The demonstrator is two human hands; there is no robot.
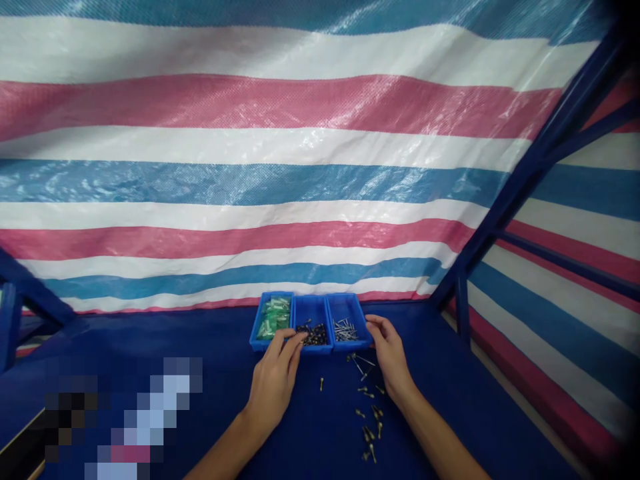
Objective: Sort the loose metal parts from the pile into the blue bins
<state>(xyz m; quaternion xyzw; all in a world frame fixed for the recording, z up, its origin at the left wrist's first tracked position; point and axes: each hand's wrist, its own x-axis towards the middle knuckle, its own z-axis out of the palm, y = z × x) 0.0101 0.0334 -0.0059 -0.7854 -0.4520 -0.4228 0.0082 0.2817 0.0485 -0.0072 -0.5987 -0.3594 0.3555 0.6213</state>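
Observation:
Three small blue bins stand side by side on a dark blue table cover. The left bin (259,322) holds green parts, the middle bin (309,311) small dark parts, the right bin (350,307) thin metal pins. My left hand (274,377) reaches its fingertips to the front edge of the middle bin, fingers pressed together near the dark parts; what they hold, if anything, is hidden. My right hand (387,352) rests at the right bin's front corner with fingers curled. Several small assembled pieces (369,427) lie scattered on the cover between my forearms.
A striped red, white and blue tarp (280,167) hangs close behind the bins. Blue metal frame bars (520,180) rise at the right and at the far left (20,293). A blurred patch covers the lower left.

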